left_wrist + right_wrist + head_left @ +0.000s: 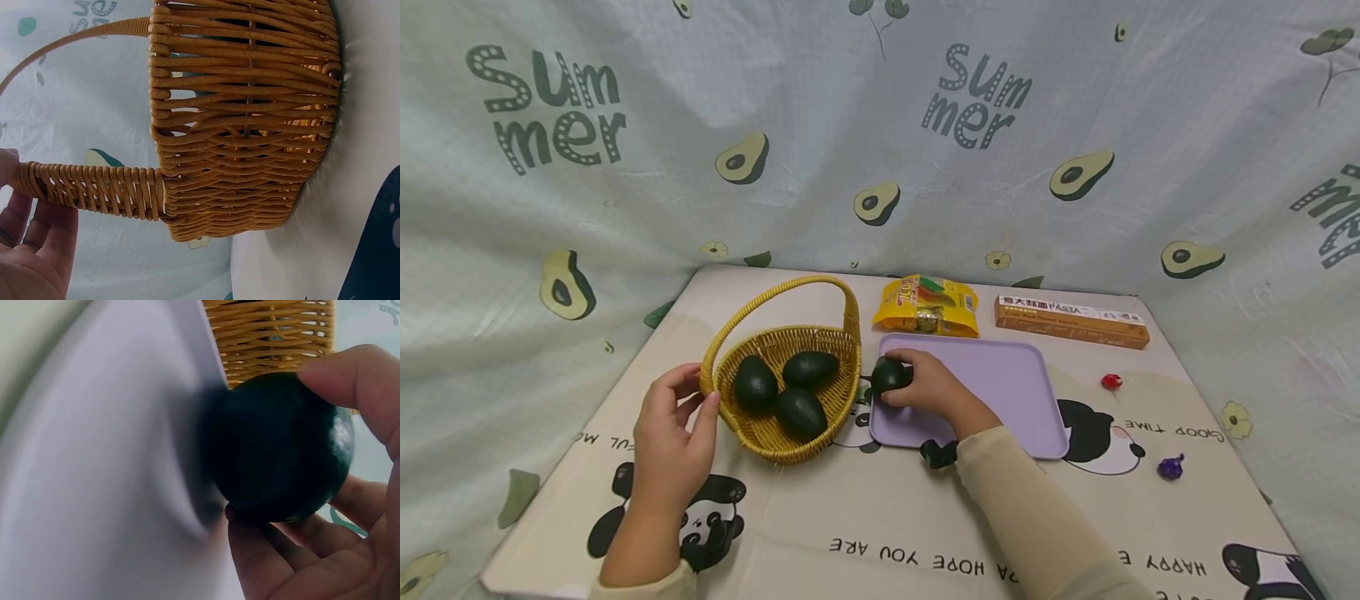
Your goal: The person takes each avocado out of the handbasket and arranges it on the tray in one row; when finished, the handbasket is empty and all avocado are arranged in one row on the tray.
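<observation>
A yellow wicker basket (790, 454) with a tall arched handle stands left of centre, and three dark green avocados (801, 414) lie in it. My left hand (673, 437) holds the basket's handle near its left base, thumb on one side and fingers on the other, as the left wrist view shows. My right hand (936, 387) grips another dark avocado (278, 447) between thumb and fingers, over the left edge of the lilac tray (1000, 392). In the right wrist view the basket's woven side appears just beyond that avocado.
Behind the tray lies a yellow snack bag (927, 305), with a brown pasta box (1071, 322) to its right. A red wrapped candy (1112, 382) and a purple one (1170, 467) lie on the right of the panda-print tablecloth (820, 508). A printed curtain (820, 108) hangs behind.
</observation>
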